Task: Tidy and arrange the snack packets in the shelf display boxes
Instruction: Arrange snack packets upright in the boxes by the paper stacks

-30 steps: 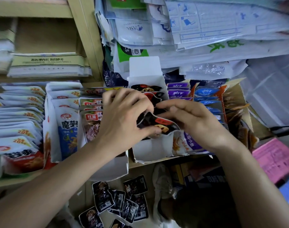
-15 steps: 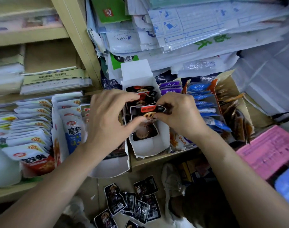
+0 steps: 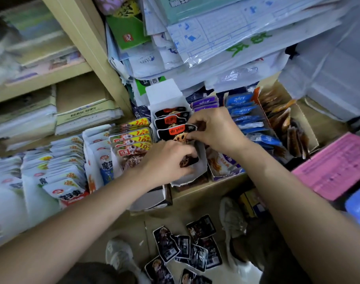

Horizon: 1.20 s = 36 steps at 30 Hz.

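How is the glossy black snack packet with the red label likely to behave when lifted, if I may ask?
Probably light: the right hand pinches the glossy black snack packet with the red label by one edge alone. Likely floppy rather than stiff, since it looks like a thin, flat pouch. Its shiny film may be slippery.

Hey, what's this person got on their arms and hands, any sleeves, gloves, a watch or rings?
Nothing worn shows. The left hand and right hand are bare, without gloves, and no ring is visible on the fingers in view. The left forearm and right forearm are uncovered right to the frame's edge: no sleeve, watch or bracelet appears.
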Tool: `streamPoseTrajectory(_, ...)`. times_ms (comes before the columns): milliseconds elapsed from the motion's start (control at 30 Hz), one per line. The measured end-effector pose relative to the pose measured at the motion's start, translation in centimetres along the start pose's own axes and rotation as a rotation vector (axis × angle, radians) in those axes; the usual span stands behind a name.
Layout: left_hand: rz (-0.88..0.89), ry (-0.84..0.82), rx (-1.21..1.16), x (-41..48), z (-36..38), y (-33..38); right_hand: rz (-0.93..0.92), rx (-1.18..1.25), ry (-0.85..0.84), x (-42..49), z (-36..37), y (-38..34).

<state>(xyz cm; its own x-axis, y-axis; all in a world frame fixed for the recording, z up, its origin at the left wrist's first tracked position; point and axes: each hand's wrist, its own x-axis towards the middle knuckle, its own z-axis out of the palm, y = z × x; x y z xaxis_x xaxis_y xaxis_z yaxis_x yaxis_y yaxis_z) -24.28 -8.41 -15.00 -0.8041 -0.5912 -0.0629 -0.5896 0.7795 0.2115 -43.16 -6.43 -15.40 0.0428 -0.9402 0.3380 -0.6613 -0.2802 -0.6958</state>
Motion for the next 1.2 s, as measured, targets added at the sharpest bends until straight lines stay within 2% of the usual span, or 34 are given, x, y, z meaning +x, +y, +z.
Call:
streamPoseTrajectory(133,-0.049,-0.174,0.290,1.1,0.6,0.3,-0.013,0.010,-0.003,-0.1,0.0,0.2)
streamPoseTrajectory(233,-0.022,-0.278,0.391,1.4,0.3,0.9,-0.021,0.001,-0.023,-0.3,0.0,0.2)
streamPoseTrajectory(367,-0.012,-0.452,0.379,1.5,-0.4,0.3,-0.020,0.008,-0.047,-0.4,0.0,0.1)
streamPoseTrajectory(633,-0.046,-0.595,0.363,1.9,-0.7,-0.1,0.003,0.022,-0.036,-0.7,-0.3,-0.2)
streamPoseTrajectory(800,-0.049,-0.753,0.383,2.5,-0.1,0.0,0.016,0.006,-0.049,-0.7,-0.1,-0.1)
streamPoseTrajectory(1067,-0.022,-0.807,0.084,4.0,0.0,-2.3,0.033,0.017,-0.043,-0.8,-0.3,0.0)
streamPoseTrajectory(1200,-0.013,-0.823,0.019,4.6,-0.4,-2.5,0.040,0.019,-0.038,-0.9,-0.3,0.1)
